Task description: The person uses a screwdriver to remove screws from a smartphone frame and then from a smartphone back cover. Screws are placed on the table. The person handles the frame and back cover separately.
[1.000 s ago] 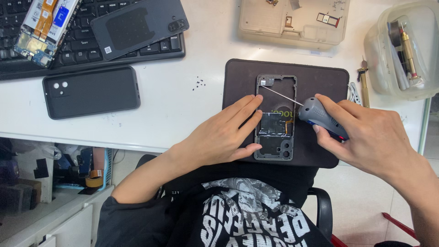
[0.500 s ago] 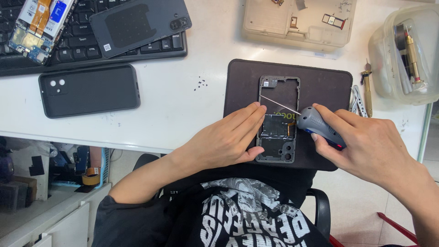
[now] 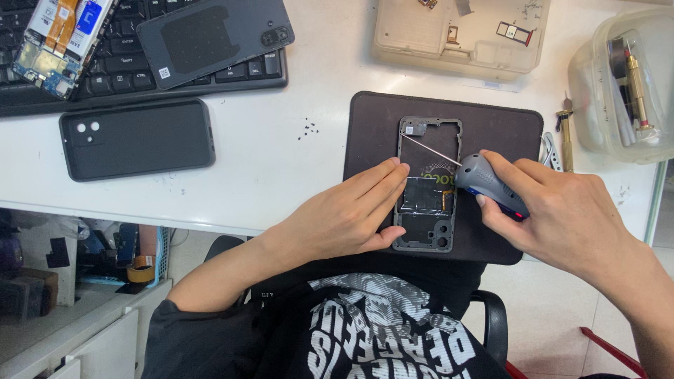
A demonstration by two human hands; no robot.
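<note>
An opened phone frame (image 3: 428, 203) lies on a dark work mat (image 3: 491, 126) at the table's near edge. My left hand (image 3: 347, 217) rests flat on the frame's left side, fingers stretched over it. My right hand (image 3: 562, 217) grips a grey electric screwdriver (image 3: 488, 184) with a blue and red trim. Its thin bit reaches up and left to the frame's top left corner.
A black phone case (image 3: 137, 137) lies at the left on the white table. A keyboard (image 3: 126, 70) behind it carries a grey back cover (image 3: 214, 35) and a circuit board part (image 3: 60, 38). A beige parts tray (image 3: 460, 31), a clear tub (image 3: 621, 81) and several small screws (image 3: 307, 129) are nearby.
The screwdriver's bit has shifted slightly on the phone frame, now pointing at the top left corner. My left hand stays pressed on the frame.
</note>
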